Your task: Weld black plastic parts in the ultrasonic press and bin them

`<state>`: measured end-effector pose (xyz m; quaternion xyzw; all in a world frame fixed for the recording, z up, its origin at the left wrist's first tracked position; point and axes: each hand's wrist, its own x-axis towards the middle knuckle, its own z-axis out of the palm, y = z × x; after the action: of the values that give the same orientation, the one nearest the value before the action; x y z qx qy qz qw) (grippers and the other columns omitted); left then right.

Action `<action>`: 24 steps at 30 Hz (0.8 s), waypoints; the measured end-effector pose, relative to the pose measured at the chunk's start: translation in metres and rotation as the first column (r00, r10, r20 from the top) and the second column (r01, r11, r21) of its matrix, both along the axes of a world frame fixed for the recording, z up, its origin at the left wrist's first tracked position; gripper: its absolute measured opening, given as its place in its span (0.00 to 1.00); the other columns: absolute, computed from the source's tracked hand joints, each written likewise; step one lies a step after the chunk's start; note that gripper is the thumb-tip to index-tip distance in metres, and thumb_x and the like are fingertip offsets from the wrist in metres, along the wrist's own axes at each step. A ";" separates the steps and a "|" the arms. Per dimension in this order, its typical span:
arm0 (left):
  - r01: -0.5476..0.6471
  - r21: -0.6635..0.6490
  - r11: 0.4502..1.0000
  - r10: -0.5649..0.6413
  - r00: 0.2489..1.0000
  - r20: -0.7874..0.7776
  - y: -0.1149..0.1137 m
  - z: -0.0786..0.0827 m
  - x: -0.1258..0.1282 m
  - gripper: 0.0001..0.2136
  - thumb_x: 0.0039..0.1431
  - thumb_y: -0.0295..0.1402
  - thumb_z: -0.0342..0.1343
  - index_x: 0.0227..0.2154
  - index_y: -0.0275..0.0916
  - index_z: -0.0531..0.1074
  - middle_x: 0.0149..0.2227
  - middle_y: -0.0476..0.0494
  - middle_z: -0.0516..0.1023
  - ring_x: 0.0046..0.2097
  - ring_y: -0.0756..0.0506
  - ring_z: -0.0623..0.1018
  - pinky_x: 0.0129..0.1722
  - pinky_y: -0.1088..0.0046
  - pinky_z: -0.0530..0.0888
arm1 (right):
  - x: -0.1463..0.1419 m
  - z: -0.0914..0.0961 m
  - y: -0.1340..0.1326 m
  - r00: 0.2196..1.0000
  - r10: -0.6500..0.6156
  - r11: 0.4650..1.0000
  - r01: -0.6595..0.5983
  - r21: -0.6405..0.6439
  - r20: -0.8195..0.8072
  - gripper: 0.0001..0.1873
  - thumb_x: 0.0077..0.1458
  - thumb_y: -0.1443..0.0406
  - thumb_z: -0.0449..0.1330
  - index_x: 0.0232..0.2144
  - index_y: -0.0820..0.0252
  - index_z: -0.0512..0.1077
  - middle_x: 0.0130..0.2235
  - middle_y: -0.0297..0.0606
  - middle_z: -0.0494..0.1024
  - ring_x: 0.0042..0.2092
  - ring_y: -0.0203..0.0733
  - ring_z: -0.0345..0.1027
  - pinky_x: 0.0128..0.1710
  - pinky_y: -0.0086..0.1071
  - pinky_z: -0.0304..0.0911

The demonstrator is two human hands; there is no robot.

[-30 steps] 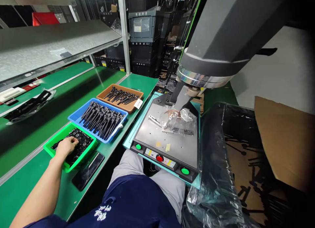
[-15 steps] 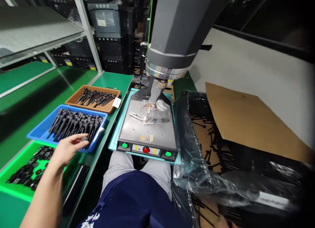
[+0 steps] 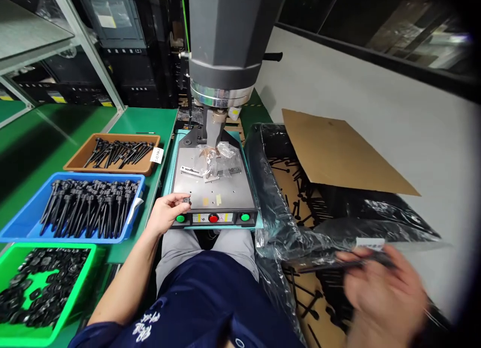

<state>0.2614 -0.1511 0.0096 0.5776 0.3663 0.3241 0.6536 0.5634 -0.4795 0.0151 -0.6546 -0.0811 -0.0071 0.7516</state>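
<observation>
My left hand (image 3: 166,213) rests at the front left corner of the press machine's metal plate (image 3: 225,192), fingers pinched on a small black part (image 3: 185,200). My right hand (image 3: 379,288), blurred by motion, is at the lower right above the plastic-lined box (image 3: 300,187) and grips a long thin black rod (image 3: 338,263). The machine's grey head (image 3: 225,37) hangs over a fixture covered with crumpled clear plastic (image 3: 220,155). Green and red buttons (image 3: 213,218) line the machine's front edge.
On the green bench at left stand a green tray of small black parts (image 3: 11,303), a blue tray of black rods (image 3: 22,220) and a brown tray of rods (image 3: 77,160). A cardboard sheet (image 3: 338,152) lies across the box. Dark crates are stacked behind.
My left hand left the green tray, passed over the blue tray and reached the machine plate holding a small part. My right hand came into view gripping a rod. The view swung right.
</observation>
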 end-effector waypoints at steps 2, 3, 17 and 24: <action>-0.002 -0.078 0.997 0.012 0.993 0.118 -0.007 0.000 0.011 0.18 0.38 0.37 0.72 0.35 0.37 0.81 0.25 0.45 0.77 0.28 0.48 0.75 0.30 0.72 0.71 | -0.036 -0.001 0.057 0.958 0.282 0.959 -0.282 0.005 -0.045 0.28 0.33 0.59 0.74 0.39 0.51 0.71 0.28 0.33 0.75 0.26 0.40 0.72 0.28 0.41 0.71; 0.010 -0.130 0.991 0.015 0.982 0.188 -0.011 -0.001 0.016 0.18 0.37 0.38 0.72 0.34 0.38 0.81 0.27 0.45 0.78 0.29 0.48 0.76 0.31 0.72 0.72 | -0.054 -0.005 0.084 0.904 0.419 0.907 -0.421 -0.010 -0.089 0.24 0.34 0.60 0.74 0.36 0.54 0.70 0.28 0.33 0.76 0.27 0.41 0.73 0.27 0.38 0.70; 0.114 -0.339 0.934 -0.007 0.954 0.301 -0.039 -0.021 0.028 0.15 0.36 0.35 0.72 0.32 0.40 0.82 0.34 0.43 0.80 0.35 0.46 0.77 0.39 0.67 0.72 | -0.134 -0.023 0.197 0.431 0.899 0.426 -0.902 -0.070 -0.082 0.09 0.48 0.62 0.65 0.34 0.59 0.74 0.31 0.35 0.79 0.33 0.40 0.74 0.37 0.35 0.70; 0.120 -0.322 0.939 -0.035 0.965 0.260 -0.035 -0.024 0.033 0.14 0.37 0.34 0.72 0.32 0.41 0.82 0.34 0.44 0.81 0.35 0.46 0.77 0.39 0.65 0.73 | -0.128 -0.026 0.194 0.469 0.881 0.465 -0.829 -0.311 0.067 0.07 0.51 0.63 0.64 0.35 0.57 0.77 0.30 0.35 0.80 0.31 0.38 0.71 0.35 0.33 0.69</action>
<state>0.2940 -0.1864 -0.0143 0.4267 0.3072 0.3012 0.7955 0.4354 -0.2858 -0.0106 -0.6029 -0.4816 0.3101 0.5554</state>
